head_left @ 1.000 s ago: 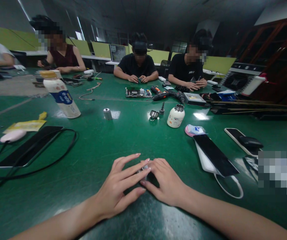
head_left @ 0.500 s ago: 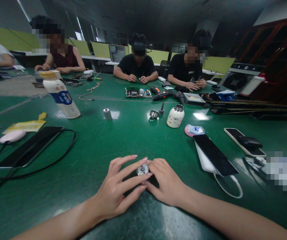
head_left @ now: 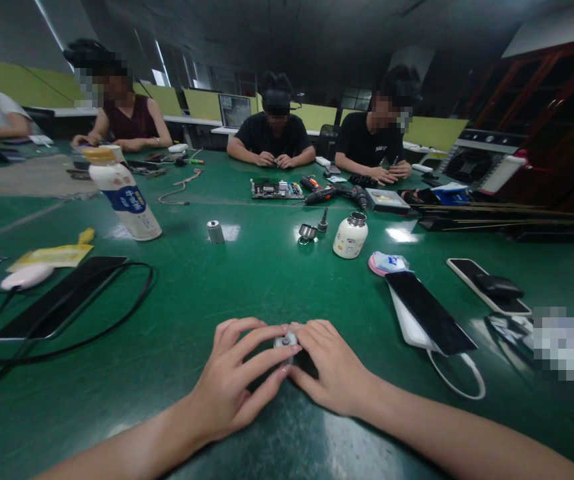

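Between my two hands, close above the green table [head_left: 191, 280], is a small round metal motor [head_left: 285, 341] with a stub in the middle of its end face. My left hand [head_left: 239, 370] reaches over it from the left, fingers and thumb closing on its side. From the right, my right hand [head_left: 334, 363] curls its fingers and thumb against it. Fingers cover much of the motor's body. Farther off, a silver metal cylinder [head_left: 215, 232] stands upright on the table.
A milk-coloured bottle [head_left: 125, 200] stands at left beside a black tablet [head_left: 61, 300] and cables. A cream flask [head_left: 351, 235], its metal cap [head_left: 307, 232], power drills [head_left: 334, 192] and a circuit board [head_left: 277, 189] lie ahead. Phones [head_left: 431, 310] lie right. Several people sit opposite.
My left index and middle fingers have bent in closer over the motor, covering more of it. The view has tipped slightly; my right hand stays around the motor.
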The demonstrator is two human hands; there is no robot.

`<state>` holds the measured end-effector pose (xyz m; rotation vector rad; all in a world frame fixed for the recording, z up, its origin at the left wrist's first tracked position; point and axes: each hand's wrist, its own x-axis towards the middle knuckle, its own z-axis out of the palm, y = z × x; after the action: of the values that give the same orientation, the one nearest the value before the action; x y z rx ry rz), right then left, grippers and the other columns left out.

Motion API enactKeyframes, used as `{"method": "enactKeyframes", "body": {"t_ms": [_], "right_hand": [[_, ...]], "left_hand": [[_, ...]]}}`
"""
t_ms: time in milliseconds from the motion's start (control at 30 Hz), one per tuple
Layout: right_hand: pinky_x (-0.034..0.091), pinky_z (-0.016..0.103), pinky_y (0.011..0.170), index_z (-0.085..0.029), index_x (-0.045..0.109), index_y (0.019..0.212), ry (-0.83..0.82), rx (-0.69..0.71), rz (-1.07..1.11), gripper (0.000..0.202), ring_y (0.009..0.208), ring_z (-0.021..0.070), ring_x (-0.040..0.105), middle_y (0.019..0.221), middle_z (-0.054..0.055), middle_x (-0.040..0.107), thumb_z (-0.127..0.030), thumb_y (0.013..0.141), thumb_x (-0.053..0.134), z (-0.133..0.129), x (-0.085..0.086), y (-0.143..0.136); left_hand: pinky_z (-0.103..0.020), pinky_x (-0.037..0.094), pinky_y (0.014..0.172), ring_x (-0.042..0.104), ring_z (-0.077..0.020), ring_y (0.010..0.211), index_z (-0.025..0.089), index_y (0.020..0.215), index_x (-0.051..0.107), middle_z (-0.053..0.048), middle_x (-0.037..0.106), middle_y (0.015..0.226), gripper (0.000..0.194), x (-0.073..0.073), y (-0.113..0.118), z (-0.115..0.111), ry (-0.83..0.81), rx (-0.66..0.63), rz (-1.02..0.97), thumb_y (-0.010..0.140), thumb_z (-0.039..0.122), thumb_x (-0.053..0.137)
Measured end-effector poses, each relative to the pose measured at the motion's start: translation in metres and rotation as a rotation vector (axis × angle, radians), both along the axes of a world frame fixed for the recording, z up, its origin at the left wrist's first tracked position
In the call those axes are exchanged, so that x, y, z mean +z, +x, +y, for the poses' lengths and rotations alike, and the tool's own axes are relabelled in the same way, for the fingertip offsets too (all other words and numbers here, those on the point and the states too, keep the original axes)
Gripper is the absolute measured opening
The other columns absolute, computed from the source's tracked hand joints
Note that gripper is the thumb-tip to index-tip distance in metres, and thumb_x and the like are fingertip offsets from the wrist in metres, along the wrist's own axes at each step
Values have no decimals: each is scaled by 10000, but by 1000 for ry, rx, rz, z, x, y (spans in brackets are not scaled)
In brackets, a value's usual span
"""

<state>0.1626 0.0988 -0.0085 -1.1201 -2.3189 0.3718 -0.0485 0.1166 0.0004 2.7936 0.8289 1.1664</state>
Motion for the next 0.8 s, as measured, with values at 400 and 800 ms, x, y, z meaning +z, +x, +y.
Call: {"method": "enactKeyframes", "body": {"t_ms": [400,800], "right_hand": [[409,426,967,-164,495,1238,-22,3,4,358,1119,248,549,1247,116,612,-307,916,557,-1,2,0],[436,413,910,-170,531,1107,18,-8,14,232,1029,235,563,1110,106,643,-293,912,552,0,-3,-1]], "left_hand": [[-389,384,880,578,-219,983,309,1149,655,13,739,1068,357,-1,-1,1,64,45,-41,830,151,631],[-417,366,993,442,-255,1288,291,1397,470,-12,598,1352,518,-3,-1,2,-8,-37,121,910,123,514]]}}
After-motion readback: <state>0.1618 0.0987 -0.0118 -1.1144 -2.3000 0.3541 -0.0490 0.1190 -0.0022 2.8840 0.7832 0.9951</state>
